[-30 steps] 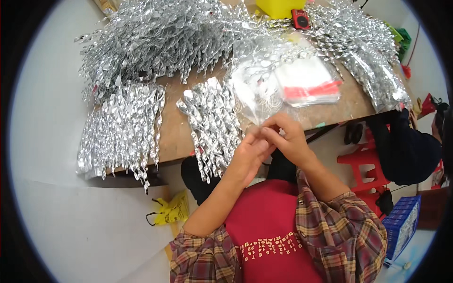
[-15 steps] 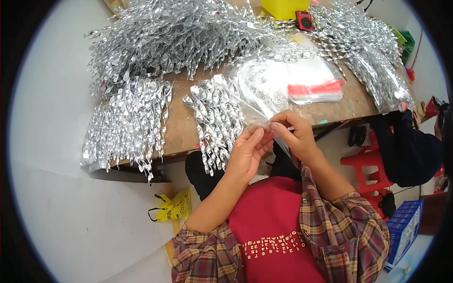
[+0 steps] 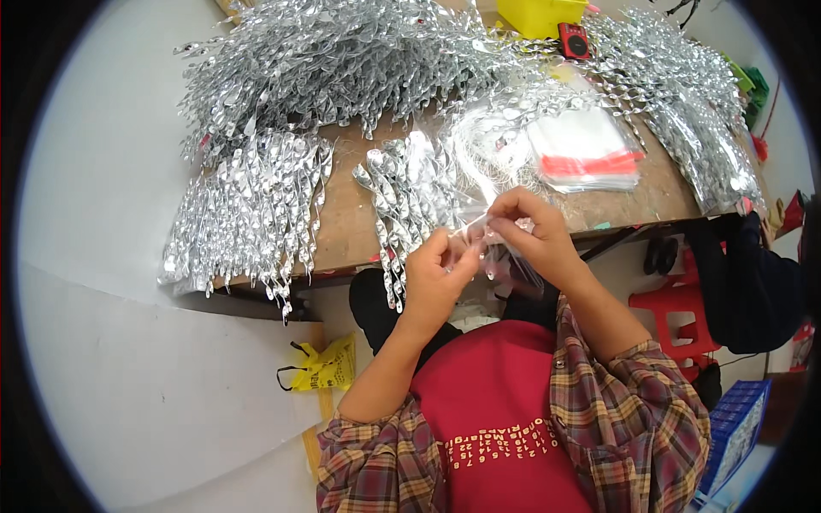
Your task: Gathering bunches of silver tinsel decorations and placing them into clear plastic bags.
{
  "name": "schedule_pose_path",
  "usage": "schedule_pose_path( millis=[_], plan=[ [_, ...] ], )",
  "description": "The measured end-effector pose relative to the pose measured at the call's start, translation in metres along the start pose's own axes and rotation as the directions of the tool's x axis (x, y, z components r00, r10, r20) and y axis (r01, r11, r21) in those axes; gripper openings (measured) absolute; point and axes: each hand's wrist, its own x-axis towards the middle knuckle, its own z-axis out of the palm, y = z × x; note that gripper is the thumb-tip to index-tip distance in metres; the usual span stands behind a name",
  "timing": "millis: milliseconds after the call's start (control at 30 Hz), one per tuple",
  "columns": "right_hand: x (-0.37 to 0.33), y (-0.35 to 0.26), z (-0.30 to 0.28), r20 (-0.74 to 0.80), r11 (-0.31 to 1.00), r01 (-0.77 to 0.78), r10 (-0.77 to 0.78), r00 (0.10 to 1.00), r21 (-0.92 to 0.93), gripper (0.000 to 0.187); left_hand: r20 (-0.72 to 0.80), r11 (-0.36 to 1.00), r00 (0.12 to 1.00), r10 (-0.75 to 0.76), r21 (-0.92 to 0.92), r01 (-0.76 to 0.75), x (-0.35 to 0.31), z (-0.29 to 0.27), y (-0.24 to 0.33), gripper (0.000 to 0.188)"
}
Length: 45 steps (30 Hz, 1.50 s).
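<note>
Over the table's front edge I hold a clear plastic bag [image 3: 523,272] between both hands. My left hand [image 3: 434,278] pinches its film with thumb and fingers. My right hand [image 3: 540,241] grips the bag's upper edge, thumb against the bent index finger. Part of the bag hangs below my right hand; glare and its clearness hide its exact outline. Just beyond my left hand lies a bunch of twisted silver spiral strips [image 3: 402,192], their ends hanging over the edge. White string [image 3: 487,158] lies in loops past my hands, beside a stack of clear bags with red bands [image 3: 590,164].
Another row of silver spirals [image 3: 248,214] drapes over the table's left front. Large heaps of spirals [image 3: 316,68] cover the back. A yellow bin [image 3: 539,17] and red speaker-like device [image 3: 574,41] stand behind. Right of the brown table [image 3: 342,227] is a red stool [image 3: 671,316].
My fingertips have moved apart, with clear film now stretched between them. The left hand has tilted more upright. The whole view has shifted slightly, so the table appears farther right.
</note>
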Motion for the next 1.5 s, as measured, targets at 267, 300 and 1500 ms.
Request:
schedule_pose_path(
  millis=[267, 300, 1500],
  plan=[
    [0.007, -0.015, -0.013, 0.162, 0.505, 0.499, -0.57, 0.806, -0.705, 0.012, 0.017, 0.981, 0.996, -0.092, 0.175, 0.087, 0.013, 0.003, 0.004, 0.014],
    [0.007, -0.02, -0.014, 0.229, 0.406, 0.558, -0.622, 0.749, -0.724, 0.013, 0.022, 0.981, 0.996, -0.09, 0.172, 0.085, 0.016, 0.006, 0.012, 0.014],
    [0.104, -0.261, 0.013, 0.594, -0.122, 0.592, 0.018, 0.804, -0.797, 0.013, 0.46, -0.289, 0.547, 0.699, 0.882, -0.371, 0.011, -0.023, 0.211, 0.018]
  ],
)
